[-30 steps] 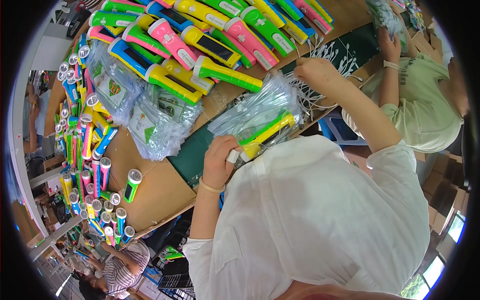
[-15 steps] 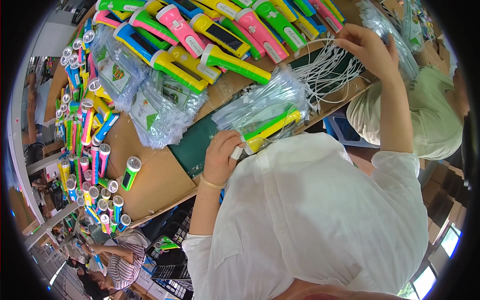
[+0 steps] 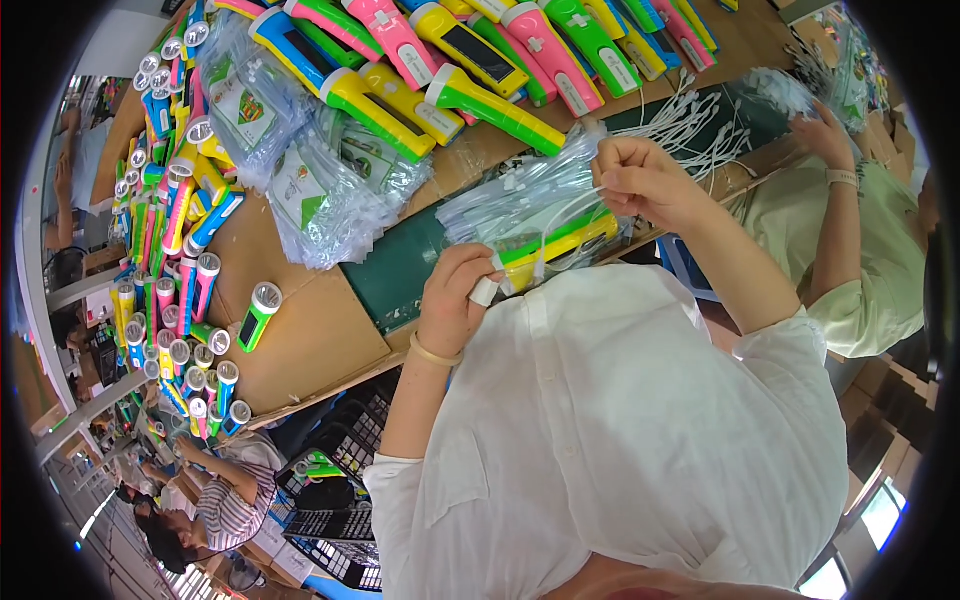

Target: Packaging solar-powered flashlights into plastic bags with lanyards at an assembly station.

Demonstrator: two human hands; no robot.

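Note:
My left hand (image 3: 452,305) is closed at the near end of a clear plastic bag that lies around a green and yellow flashlight (image 3: 565,250). A small white piece shows at its fingertips; I cannot make out whether it is a finger wrap. My right hand (image 3: 650,185) pinches a thin white charging cable (image 3: 570,208) above the flashlight. The cable loops down toward the bag near my left fingers. Beneath the flashlight lies a stack of clear plastic bags (image 3: 500,212). Beyond my right hand a tangled bunch of white cables (image 3: 690,130) spreads over the green mat.
Flashlights in several colours (image 3: 470,60) are heaped at the back, and more stand at the left (image 3: 185,290). Printed plastic bags (image 3: 320,205) lie between them. One green flashlight (image 3: 260,316) lies alone on the cardboard (image 3: 310,340). A co-worker's hand (image 3: 825,138) reaches in at the right.
My right hand has come from the cable bunch toward the flashlight, bringing a white cable. My left hand stays by the bag. The co-worker's arm has come forward at the right.

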